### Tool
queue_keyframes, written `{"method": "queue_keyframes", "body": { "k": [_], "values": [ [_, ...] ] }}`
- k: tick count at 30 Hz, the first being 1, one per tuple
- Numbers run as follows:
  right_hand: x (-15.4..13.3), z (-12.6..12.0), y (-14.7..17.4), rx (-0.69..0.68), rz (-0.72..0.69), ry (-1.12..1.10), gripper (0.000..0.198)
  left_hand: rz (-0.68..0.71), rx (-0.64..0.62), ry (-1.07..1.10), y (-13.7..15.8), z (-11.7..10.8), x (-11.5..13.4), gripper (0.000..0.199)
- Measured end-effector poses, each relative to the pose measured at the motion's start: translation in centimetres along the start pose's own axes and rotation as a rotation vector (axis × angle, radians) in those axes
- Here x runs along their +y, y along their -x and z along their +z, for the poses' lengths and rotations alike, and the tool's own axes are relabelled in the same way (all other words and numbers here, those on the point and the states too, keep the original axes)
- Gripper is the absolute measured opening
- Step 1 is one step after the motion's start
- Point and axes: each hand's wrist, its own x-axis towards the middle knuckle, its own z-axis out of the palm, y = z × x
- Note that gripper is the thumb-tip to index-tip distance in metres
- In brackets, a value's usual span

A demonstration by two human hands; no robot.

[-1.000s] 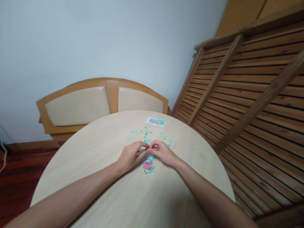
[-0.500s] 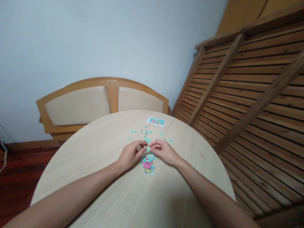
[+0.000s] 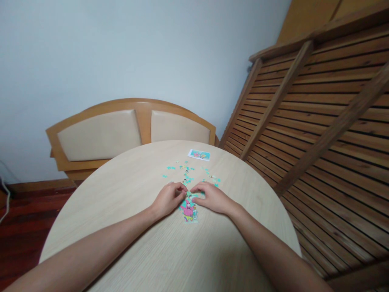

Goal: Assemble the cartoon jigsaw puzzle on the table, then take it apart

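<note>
Pink and teal, a partly joined cartoon jigsaw (image 3: 189, 211) lies on a pale round table (image 3: 121, 198), its far end between the left hand (image 3: 167, 198) and right hand (image 3: 215, 197). Their fingertips curl near a green piece (image 3: 189, 194) there; whether either pinches it, I cannot tell. Farther off, loose pieces (image 3: 171, 167) lie before a picture card (image 3: 199, 155), any print too small to read.

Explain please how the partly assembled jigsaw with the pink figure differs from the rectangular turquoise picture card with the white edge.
The jigsaw has an uneven outline; the card has straight edges. The right hand partly hides the jigsaw; the card is fully visible. The jigsaw lies nearer the camera; the card, farther across the round pale table. Both show pink and turquoise.
</note>
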Motion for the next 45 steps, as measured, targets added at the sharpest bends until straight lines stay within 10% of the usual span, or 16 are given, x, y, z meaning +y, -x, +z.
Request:
{"method": "queue_keyframes", "body": {
  "k": [45],
  "values": [
    [-0.5, -0.6, 0.4, -0.144, -0.165, 0.337, 0.027, 0.248, -0.124, -0.347, 0.4, -0.9, 1.2, 0.015]
  ]
}}
